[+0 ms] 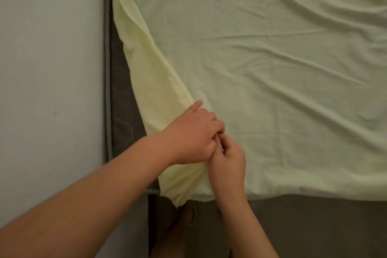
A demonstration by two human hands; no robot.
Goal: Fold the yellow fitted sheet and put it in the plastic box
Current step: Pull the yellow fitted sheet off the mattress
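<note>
The pale yellow sheet (261, 69) lies spread out and wrinkly on the grey mattress (123, 98), left edge flopped inward in a long fold, where 2 hands meet near the front corner, left hand (192, 136) and right hand (228, 165) both pinching fabric with curled fingers.

The yellow fitted sheet (272, 69) runs off the top and right edges, so no telling how far it goes. It covers nearly all of the mattress (123, 98). The left hand (188, 138) and right hand (228, 165) bunch together at the fold, so the fingertips are hidden. The brownish shape (184, 226) below the corner is just a dim blur, maybe legs.
</note>
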